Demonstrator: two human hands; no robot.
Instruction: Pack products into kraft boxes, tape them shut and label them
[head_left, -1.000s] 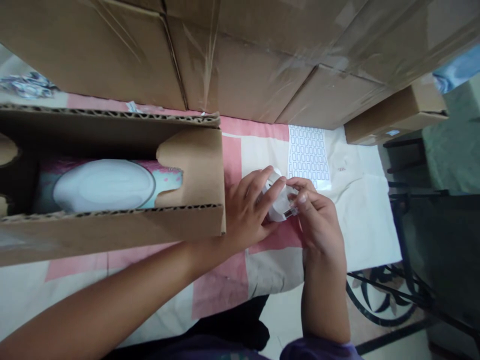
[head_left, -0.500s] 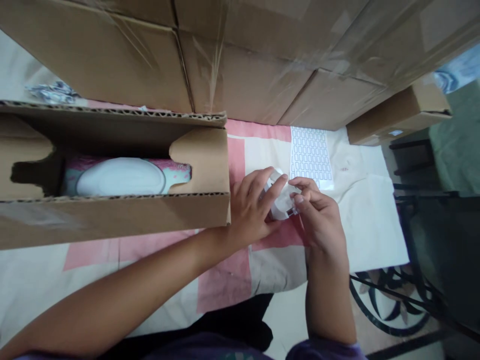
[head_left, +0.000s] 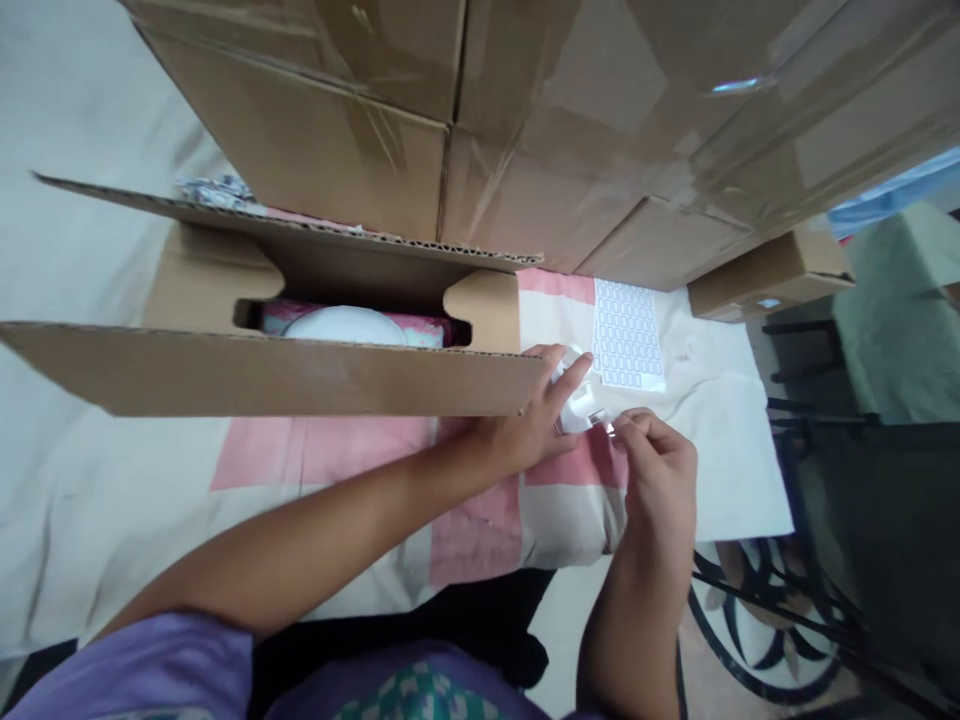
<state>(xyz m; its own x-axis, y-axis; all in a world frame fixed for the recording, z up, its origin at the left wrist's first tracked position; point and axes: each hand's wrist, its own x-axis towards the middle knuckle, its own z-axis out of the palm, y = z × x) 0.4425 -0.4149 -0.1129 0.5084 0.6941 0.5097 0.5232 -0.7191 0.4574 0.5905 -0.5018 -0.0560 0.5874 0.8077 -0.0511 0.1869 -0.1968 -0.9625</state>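
Note:
My left hand (head_left: 538,425) is closed around a small white tape dispenser (head_left: 579,402) on the cloth, fingers over its top and side. My right hand (head_left: 661,462) is just to the right, thumb and forefinger pinched on the end of a short clear tape strip (head_left: 609,430) that runs out from the dispenser. Beside my left hand stands an open cardboard box (head_left: 322,380), its long flaps raised. Inside lies a pink and teal patterned package with a white oval top (head_left: 345,324), partly hidden by the front flap.
Stacked, taped cardboard boxes (head_left: 540,190) form a wall at the back. A label sheet (head_left: 628,335) printed with small blue-outlined shapes lies beyond my hands. Another carton (head_left: 765,275) sits at the back right. A pink and white cloth (head_left: 472,540) covers the surface.
My right hand has drawn away from the dispenser, down and to the right, with the tape end in its pinch. My left hand stays on the dispenser. The camera view has shifted.

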